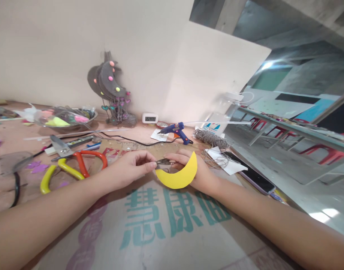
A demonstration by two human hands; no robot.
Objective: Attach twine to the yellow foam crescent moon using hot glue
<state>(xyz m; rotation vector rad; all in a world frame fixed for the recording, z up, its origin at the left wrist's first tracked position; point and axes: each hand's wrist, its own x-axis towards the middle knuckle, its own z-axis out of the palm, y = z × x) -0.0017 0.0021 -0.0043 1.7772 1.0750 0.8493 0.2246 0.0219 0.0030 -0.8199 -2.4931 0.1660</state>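
A yellow crescent-moon cutout (pixel 178 179) is held up over the cardboard, its smooth face towards me. My right hand (pixel 201 174) is closed behind it, the thumb hidden by the cutout. From the left, my left hand (pixel 135 167) pinches with thumb and forefinger at the crescent's left tip. Between the fingertips of both hands shows a small dark piece (pixel 164 162), too small to name. Below lies the cardboard sheet (pixel 110 236) with green printed characters.
Left are orange-handled scissors (pixel 91 153), yellow-handled pliers (pixel 68 168) and a bowl (pixel 89 122) of coloured bits. Behind stand a blue glue gun (pixel 176 131), a small clock (pixel 150 118) and grey moon ornaments (pixel 108 80). Right are grey cord (pixel 213 139) and a phone (pixel 258 180).
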